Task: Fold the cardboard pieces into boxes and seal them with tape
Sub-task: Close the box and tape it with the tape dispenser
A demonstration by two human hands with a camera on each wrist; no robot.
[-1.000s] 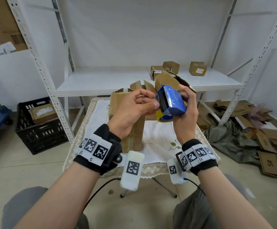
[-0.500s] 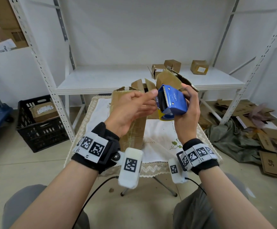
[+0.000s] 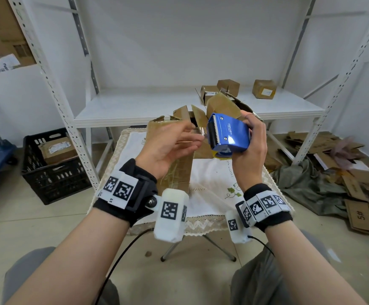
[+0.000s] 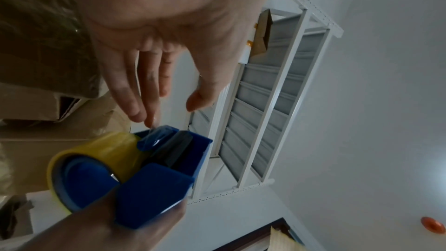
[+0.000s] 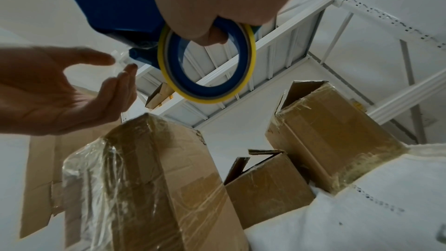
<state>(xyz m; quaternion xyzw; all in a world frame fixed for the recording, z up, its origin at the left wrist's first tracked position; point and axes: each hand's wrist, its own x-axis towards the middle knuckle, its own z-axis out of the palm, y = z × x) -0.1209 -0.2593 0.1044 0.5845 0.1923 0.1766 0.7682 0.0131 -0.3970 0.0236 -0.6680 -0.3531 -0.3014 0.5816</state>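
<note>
My right hand grips a blue tape dispenser above the table, its toothed blade facing left. A yellow tape roll sits in it, and one right finger hooks through the roll's core. My left hand is beside the blade with fingers straight and the thumb apart. Its fingertips touch the loose clear tape end at the dispenser's mouth. Below the hands a tall cardboard box, wrapped in clear tape, stands on the table. Two more taped boxes with open flaps stand behind it.
The small table has a white embroidered cloth. A white metal shelf behind it carries small sealed boxes. A black crate with a box stands at left. Flattened cardboard and a grey cloth lie on the floor at right.
My left hand went from curled fingers at the dispenser's blade to straight, spread fingers touching the tape end. The right hand still holds the dispenser, raised slightly.
</note>
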